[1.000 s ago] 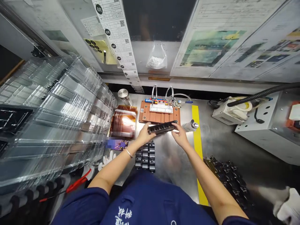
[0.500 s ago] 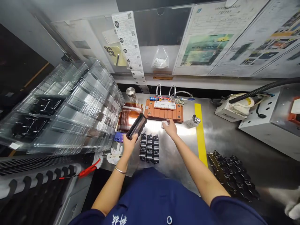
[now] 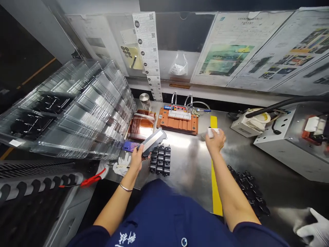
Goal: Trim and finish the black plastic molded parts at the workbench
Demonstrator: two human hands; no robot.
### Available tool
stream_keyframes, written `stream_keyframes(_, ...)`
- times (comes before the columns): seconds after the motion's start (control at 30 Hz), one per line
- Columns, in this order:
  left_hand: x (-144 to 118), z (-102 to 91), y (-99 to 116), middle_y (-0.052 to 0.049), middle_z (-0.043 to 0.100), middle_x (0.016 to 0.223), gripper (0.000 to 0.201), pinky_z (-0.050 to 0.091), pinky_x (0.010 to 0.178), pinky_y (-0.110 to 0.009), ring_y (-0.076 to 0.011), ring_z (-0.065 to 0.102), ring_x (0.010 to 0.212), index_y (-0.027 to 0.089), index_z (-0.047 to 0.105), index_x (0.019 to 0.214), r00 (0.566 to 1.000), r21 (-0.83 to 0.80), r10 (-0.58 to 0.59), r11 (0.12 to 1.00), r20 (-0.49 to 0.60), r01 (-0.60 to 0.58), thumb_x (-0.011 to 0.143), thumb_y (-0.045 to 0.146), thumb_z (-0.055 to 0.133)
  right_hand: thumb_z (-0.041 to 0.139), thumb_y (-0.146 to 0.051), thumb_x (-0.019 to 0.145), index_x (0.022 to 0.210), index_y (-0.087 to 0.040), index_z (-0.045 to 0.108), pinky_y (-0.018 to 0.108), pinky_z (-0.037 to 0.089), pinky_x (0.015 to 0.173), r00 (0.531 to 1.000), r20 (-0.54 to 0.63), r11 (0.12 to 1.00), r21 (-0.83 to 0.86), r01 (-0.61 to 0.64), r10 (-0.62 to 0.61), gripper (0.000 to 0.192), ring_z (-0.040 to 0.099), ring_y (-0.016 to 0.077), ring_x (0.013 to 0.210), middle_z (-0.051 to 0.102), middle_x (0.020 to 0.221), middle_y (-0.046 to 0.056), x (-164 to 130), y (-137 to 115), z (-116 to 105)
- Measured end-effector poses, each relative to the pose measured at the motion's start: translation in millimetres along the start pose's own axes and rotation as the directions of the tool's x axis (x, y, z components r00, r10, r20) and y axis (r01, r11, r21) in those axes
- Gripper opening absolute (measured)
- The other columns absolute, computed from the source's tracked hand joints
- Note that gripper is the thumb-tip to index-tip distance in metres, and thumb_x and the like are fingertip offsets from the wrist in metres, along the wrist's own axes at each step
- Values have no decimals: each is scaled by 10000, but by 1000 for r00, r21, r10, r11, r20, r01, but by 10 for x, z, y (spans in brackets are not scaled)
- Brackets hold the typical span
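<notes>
My left hand (image 3: 135,160) grips one end of a long black bar-shaped part (image 3: 153,141), whose flat grey face is turned up; it hangs tilted above a block of small black components (image 3: 160,159) on the steel bench. My right hand (image 3: 215,141) is over the yellow floor-tape stripe (image 3: 214,161), fingers closed on a small white bottle (image 3: 212,132). An orange fixture (image 3: 178,121) with a white strip and two metal handles stands behind both hands.
A tall stack of clear plastic trays (image 3: 77,113) fills the left. A metal jar (image 3: 145,101), amber film sheets (image 3: 142,124), a purple card (image 3: 130,146), a white glove (image 3: 122,167) and red-handled pliers (image 3: 88,180) lie nearby. Black parts (image 3: 250,192) lie at right; another person's gloved hand (image 3: 312,231) shows bottom right.
My right hand left the bar, went to the fixture's front, then moved right and took the small white bottle. My left hand carried the bar leftward and turned its flat face up.
</notes>
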State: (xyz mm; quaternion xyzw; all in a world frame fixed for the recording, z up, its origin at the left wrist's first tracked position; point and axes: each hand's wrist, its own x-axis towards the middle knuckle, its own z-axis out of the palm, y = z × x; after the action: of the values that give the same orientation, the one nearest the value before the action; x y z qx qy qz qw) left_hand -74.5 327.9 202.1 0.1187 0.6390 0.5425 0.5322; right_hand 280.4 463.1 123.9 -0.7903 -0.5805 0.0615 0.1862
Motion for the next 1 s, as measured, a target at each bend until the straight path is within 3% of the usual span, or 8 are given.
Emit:
stream_keyframes(0.13, -47, 209, -21, -89, 703, 865, 501, 515, 416, -235, -179, 680, 579, 138, 552, 956, 996, 22, 5, 1000, 88, -7, 706, 544, 702, 570, -259, 766, 1134, -194, 677, 465, 363, 965, 990, 139, 994, -103, -24, 39, 389, 397, 332, 1179, 461, 1348, 138, 225, 358, -206)
stream_keyframes(0.33, -203, 512, -16, -56, 696, 821, 512, 525, 435, -249, -183, 678, 582, 168, 528, 936, 987, 11, 26, 1000, 159, -28, 689, 582, 703, 538, -251, 785, 1144, -161, 680, 469, 356, 972, 985, 161, 997, -62, -48, 57, 397, 391, 337, 1190, 435, 1389, 162, 272, 335, -217)
stream_keyframes(0.57, -287, 546, -49, -82, 704, 863, 524, 499, 444, -238, -181, 676, 606, 166, 533, 939, 993, -28, 17, 1000, 119, -14, 684, 592, 702, 526, -388, 818, 1205, -176, 629, 470, 382, 995, 988, 49, 967, 216, 135, -149, 452, 437, 306, 1193, 460, 1371, 139, -187, -264, -372)
stream_keyframes(0.67, -285, 571, -121, -71, 694, 864, 545, 525, 527, -258, -182, 677, 671, 159, 551, 955, 994, -36, 48, 998, 97, -45, 673, 600, 704, 535, -391, 835, 1149, -215, 651, 509, 392, 992, 891, -1, 809, 419, 413, -454, 378, 446, 310, 1209, 475, 1368, 131, -919, -777, -465)
stream_keyframes(0.8, -317, 592, -168, -42, 670, 840, 513, 535, 692, -261, -153, 649, 769, 145, 578, 869, 982, -44, 189, 981, 14, -188, 644, 578, 735, 581, -327, 813, 1120, -291, 657, 501, 397, 998, 584, 5, 474, 590, 654, -812, 319, 456, 289, 1226, 529, 1330, 91, -1491, -1165, -504)
stream_keyframes(0.83, -334, 587, -163, -34, 663, 833, 519, 536, 690, -268, -147, 642, 750, 147, 575, 866, 980, -46, 197, 979, 20, -196, 635, 581, 740, 578, -324, 814, 1113, -285, 661, 500, 400, 993, 603, -16, 481, 586, 652, -798, 313, 468, 289, 1212, 534, 1323, 95, -1489, -1185, -500)
stream_keyframes(0.93, -394, 550, -133, -9, 647, 790, 559, 537, 612, -288, -134, 619, 631, 163, 550, 900, 985, -52, 159, 986, 62, -156, 611, 600, 746, 545, -322, 835, 1084, -217, 675, 516, 405, 973, 820, -116, 673, 513, 533, -560, 300, 490, 308, 1161, 522, 1322, 143, -1342, -1167, -493)
stream_keyframes(1.0, -423, 518, -121, -4, 640, 775, 564, 533, 595, -280, -129, 612, 610, 165, 546, 905, 986, -47, 159, 986, 42, -157, 606, 598, 751, 545, -325, 839, 1091, -212, 673, 507, 406, 975, 812, -147, 665, 501, 554, -565, 305, 484, 306, 1169, 515, 1332, 144, -1309, -1164, -496)
